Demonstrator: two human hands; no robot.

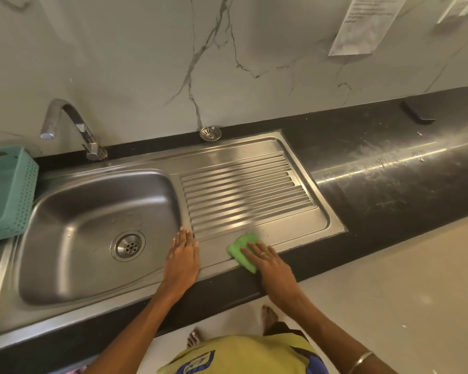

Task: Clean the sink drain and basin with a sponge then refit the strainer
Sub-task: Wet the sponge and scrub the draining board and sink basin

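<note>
Right hand (270, 261) grip flat (fingers straight) on green sponge (242, 248), left hand (183, 253) flat beside basin (92, 238).

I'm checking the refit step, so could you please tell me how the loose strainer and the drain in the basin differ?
The round metal strainer lies on the dark counter ledge by the wall; the round steel drain is fixed in the basin floor. The strainer has radial slots and looks smaller, though it lies further off; the drain has round holes. Both are shiny metal, and neither hand touches them.
</note>
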